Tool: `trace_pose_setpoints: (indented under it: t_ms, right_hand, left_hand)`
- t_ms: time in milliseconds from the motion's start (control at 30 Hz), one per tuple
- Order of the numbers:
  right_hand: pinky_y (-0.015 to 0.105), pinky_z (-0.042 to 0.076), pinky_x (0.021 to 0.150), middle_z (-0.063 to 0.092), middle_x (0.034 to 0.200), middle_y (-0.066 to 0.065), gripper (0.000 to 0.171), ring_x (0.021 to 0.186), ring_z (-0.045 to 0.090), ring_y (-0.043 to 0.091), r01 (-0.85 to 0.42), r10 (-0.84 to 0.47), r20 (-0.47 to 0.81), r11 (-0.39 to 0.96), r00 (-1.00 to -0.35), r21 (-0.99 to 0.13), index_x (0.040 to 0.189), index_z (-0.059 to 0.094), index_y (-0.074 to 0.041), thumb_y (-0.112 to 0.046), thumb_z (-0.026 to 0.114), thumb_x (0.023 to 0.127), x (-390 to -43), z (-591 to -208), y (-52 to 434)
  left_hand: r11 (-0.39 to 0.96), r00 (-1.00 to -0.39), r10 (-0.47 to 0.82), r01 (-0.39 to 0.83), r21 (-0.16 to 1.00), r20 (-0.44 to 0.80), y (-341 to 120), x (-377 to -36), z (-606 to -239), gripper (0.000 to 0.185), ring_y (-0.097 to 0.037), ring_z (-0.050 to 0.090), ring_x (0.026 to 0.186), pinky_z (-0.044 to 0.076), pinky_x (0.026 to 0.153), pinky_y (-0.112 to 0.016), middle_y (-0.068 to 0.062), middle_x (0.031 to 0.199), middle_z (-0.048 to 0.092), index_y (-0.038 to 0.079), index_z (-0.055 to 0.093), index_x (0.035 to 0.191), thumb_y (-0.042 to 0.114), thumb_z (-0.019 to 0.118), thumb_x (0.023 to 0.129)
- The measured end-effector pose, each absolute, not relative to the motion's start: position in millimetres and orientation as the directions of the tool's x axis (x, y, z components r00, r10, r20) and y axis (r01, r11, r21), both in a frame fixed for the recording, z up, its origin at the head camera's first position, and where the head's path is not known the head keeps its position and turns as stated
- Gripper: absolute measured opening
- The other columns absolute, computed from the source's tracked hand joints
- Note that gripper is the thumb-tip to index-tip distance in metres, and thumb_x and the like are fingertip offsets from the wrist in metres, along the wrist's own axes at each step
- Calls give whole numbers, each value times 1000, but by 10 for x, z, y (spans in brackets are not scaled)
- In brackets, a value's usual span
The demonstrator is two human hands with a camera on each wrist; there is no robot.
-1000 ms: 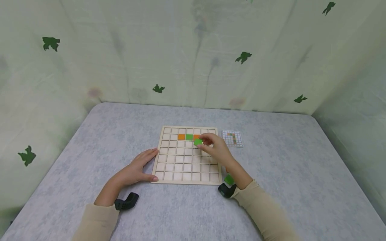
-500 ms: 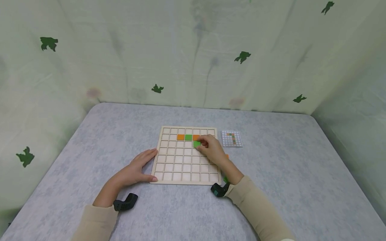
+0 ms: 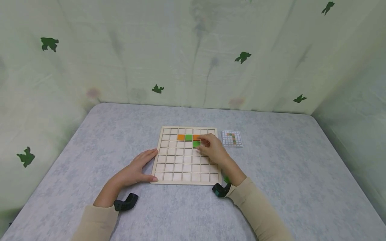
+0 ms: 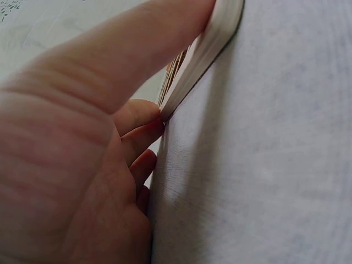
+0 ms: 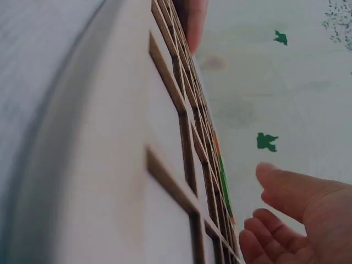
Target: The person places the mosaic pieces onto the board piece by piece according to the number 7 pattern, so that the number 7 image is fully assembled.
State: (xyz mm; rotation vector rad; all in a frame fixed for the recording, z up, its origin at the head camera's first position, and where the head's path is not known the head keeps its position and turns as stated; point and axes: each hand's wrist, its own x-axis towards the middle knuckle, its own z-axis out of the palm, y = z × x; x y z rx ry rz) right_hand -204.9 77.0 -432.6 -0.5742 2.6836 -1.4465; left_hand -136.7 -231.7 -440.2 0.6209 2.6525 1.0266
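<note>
1. I am pressing the fingertips of my right hand [image 3: 212, 149] on a green tile [image 3: 196, 144] that sits in a board [image 3: 186, 156] cell, just below the orange tile [image 3: 196, 137] at the right end of the top row of three.
2. From the right wrist view, my right fingers are only loosely bent and my thumb is standing free; I judge they are resting on the tile, not pinching it.
3. My left hand [image 3: 136, 169] is lying flat, fingers straight, against the board's left edge, thumb along its near corner, bracing it on the table [image 3: 280, 187].
4. The tile is looking thin, stiff and light; I judge it smooth, so it may slide or tip if I push at one corner.
5. To lift it again, I am thinking of pinching two opposite edges, since the cell walls leave little room.
6. The board is looking like rigid wood; holding its rim works best.
7. A small card [image 3: 232, 138] is lying just right of the board.
</note>
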Motion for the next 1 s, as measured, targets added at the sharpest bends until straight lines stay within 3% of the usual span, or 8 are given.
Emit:
trace_pose_setpoints:
  t_ms: [167, 367, 700, 1000]
  right_hand:
    - [34, 43, 84, 53, 115, 13, 43, 100, 49, 22, -339, -357, 195, 403, -913, -850, 122, 54, -3, -17, 66, 82, -1960, -4125, 915]
    - [35, 41, 88, 53, 119, 8, 49, 103, 48, 21, -367, -343, 225, 436, -912, -822, 124, 53, -8, -26, 66, 81, -1864, -3984, 1216]
    - [39, 42, 88, 54, 117, 11, 45, 103, 50, 25, -339, -364, 154, 524, -918, -782, 122, 53, -2, -10, 68, 80, -1729, -4136, 1641]
    - [38, 43, 82, 56, 110, 7, 38, 96, 52, 21, -323, -437, 59, 561, -897, -762, 116, 58, -4, -13, 68, 80, -1749, -4352, 1759]
  left_hand:
    - [666, -884, 462, 300, 683, -63, -2312, -1370, -4411, 101, -37, 8, 132, 12, 98, -59, -15, 146, 18, 5, 22, 143, 46, 74, 67]
    - [663, -886, 460, 295, 688, -63, -2309, -1364, -4394, 101, -37, 8, 132, 11, 99, -59, -15, 145, 19, 5, 23, 143, 45, 75, 67]
    - [670, -887, 456, 292, 682, -68, -2300, -1360, -4366, 101, -38, 8, 132, 12, 99, -59, -16, 145, 19, 3, 23, 142, 44, 75, 67]
    - [662, -885, 462, 301, 687, -57, -2307, -1358, -4389, 101, -38, 8, 132, 12, 98, -60, -16, 145, 19, 3, 23, 142, 44, 75, 67]
